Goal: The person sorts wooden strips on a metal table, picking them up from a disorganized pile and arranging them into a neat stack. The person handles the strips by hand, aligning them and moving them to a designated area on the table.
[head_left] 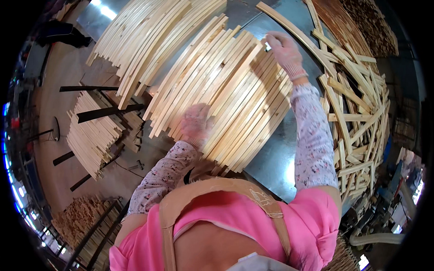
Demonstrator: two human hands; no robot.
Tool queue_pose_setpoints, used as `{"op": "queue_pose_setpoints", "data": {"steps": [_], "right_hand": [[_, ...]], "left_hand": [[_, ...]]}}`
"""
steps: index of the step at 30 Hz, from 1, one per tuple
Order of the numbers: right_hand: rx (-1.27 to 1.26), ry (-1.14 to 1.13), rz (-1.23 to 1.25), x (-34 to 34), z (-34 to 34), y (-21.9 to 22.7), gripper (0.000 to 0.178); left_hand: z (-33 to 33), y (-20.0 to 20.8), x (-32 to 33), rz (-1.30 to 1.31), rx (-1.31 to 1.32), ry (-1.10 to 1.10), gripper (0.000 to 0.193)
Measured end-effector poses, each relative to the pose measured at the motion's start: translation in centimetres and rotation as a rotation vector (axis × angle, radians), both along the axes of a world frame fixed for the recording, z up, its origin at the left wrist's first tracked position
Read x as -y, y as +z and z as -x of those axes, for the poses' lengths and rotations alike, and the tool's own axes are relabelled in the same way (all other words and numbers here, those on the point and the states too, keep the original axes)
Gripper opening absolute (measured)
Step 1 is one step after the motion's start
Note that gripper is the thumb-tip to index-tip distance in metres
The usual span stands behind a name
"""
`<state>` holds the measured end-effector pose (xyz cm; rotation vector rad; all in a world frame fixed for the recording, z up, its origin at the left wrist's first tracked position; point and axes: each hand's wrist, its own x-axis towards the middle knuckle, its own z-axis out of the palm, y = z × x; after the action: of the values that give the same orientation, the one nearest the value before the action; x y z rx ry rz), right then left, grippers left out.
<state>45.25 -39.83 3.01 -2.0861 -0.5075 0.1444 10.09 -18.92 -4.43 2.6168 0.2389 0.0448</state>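
Observation:
Long pale wooden strips (244, 113) lie side by side in a broad layer on a metal table in front of me. My left hand (195, 124), in a pale pinkish glove, lies on the strips near their left ends, its fingers stretched out along the wood. At the far ends of the strips, my right hand (285, 54), gloved the same way, has its fingers and thumb bent together. A small dark and whitish thing shows at those fingertips; I cannot make out its kind. One strip reaches from beside my left hand toward my right fingertips.
A second layer of strips (144, 34) lies at the far left. Loose offcuts (357, 104) are heaped crosswise on the right. Below the metal table (271, 149), to the left, a stack of strips (92, 131) rests near dark bars (110, 111). More wood is piled (86, 221) at lower left.

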Motion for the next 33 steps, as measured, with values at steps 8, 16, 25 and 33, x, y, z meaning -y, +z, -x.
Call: {"op": "queue_pose_setpoints", "data": {"steps": [8, 16, 25, 33], "right_hand": [[-0.478, -0.023, -0.522, -0.9, 13.4, 1.2, 0.056], [-0.095, -0.538, -0.13, 9.7, 20.2, -5.8, 0.064], [-0.54, -0.422, 0.268, 12.6, 26.7, -9.3, 0.084], [-0.564, -0.357, 0.017, 5.4, 21.7, -10.7, 0.069]], "left_hand": [[-8.2, 6.4, 1.2, 0.83, 0.147, 0.209, 0.062], [-14.2, 9.0, -15.1, 0.058, -0.213, 0.266, 0.065], [-15.0, 8.0, -24.9, -0.497, -0.551, 0.461, 0.125], [-15.8, 7.3, -28.4, -0.315, -0.486, 0.347, 0.126]]}}
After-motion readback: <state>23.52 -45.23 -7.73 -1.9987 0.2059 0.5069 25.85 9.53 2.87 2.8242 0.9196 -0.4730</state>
